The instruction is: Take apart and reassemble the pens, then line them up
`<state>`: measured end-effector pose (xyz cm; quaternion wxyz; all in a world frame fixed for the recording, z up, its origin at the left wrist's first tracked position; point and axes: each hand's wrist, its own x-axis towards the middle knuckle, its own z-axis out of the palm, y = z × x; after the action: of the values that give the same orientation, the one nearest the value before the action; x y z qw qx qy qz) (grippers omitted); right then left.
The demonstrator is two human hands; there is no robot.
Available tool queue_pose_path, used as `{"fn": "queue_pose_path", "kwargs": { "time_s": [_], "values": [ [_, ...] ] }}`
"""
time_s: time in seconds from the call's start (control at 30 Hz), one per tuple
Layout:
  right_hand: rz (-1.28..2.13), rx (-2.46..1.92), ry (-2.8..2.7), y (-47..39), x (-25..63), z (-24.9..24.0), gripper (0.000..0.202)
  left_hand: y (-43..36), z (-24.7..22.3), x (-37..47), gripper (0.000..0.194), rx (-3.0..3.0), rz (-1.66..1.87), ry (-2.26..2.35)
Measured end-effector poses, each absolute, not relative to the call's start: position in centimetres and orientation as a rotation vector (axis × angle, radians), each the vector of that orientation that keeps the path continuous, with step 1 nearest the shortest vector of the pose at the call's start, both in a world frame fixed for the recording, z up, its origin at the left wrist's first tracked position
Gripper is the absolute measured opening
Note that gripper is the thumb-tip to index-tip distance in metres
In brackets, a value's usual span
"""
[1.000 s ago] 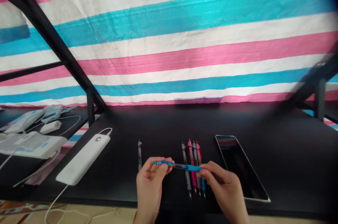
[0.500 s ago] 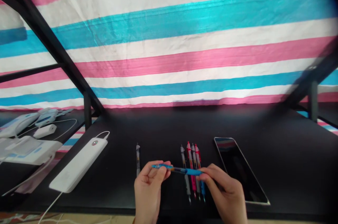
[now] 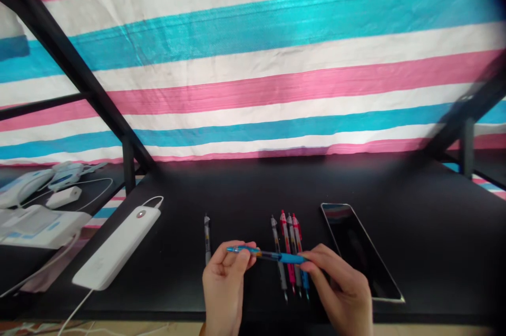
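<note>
A blue ballpoint pen [image 3: 272, 255] lies crosswise between my two hands, above the black table. Its clip end is pinched by my left hand [image 3: 225, 288], thumb on top. My right hand [image 3: 340, 286] grips the other end by the blue grip, between thumb and fingers, so the tip is hidden. Behind and below the held pen, several pens [image 3: 291, 230] with grey, pink and blue grips lie side by side, tips toward me. A single grey pen [image 3: 207, 236] lies left of them, its lower part behind my left hand.
Right of my right hand lies a dark-screened phone [image 3: 361, 251]. A white power bank [image 3: 118, 249] with a cable rests on the left of the black table [image 3: 245, 183]. White devices [image 3: 43, 225] sit on another surface further left. Black frame bars [image 3: 79, 72] flank a striped sheet [image 3: 276, 83].
Both hands keep hold of the blue pen in nearly the same pose. My right hand and the pen's right end have dipped very slightly. The whole view has shifted a little.
</note>
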<state>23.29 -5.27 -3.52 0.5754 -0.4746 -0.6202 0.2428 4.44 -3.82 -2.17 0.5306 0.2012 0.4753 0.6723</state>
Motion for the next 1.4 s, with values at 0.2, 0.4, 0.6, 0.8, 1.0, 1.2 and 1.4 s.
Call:
{"fn": "queue_pose_path", "kwargs": {
  "time_s": [0.2, 0.4, 0.6, 0.8, 1.0, 1.2, 1.4],
  "values": [
    [0.731, -1.222, -1.437, -4.7, 23.3, -4.0, 0.022, -4.5, -2.7, 4.4, 0.027, 0.638, 1.654, 1.053],
    [0.817, -1.187, -1.501, -4.7, 23.2, -3.9, 0.025, -4.7, -2.8, 4.3, 0.024, 0.648, 1.645, 1.083],
    [0.728, -1.165, -1.472, -4.9, 23.3, -4.5, 0.022, -4.6, -2.8, 4.2, 0.028, 0.584, 1.578, 1.153],
    [0.632, -1.156, -1.629, -4.4, 23.5, -4.5, 0.020, -4.3, -2.7, 4.1, 0.027, 0.654, 1.579, 1.065],
    [0.366, -1.090, -1.812, -4.1, 22.7, -4.6, 0.040, -4.9, -3.2, 3.9, 0.025, 0.736, 1.617, 0.981],
    [0.348, -1.022, -1.884, -4.3, 21.9, -5.0, 0.030, -4.5, -2.8, 4.2, 0.028, 0.641, 1.665, 0.964],
    [0.141, -0.925, -1.840, -4.2, 22.2, -5.1, 0.032, -4.2, -2.5, 5.3, 0.032, 0.501, 1.709, 0.953]
  ]
}}
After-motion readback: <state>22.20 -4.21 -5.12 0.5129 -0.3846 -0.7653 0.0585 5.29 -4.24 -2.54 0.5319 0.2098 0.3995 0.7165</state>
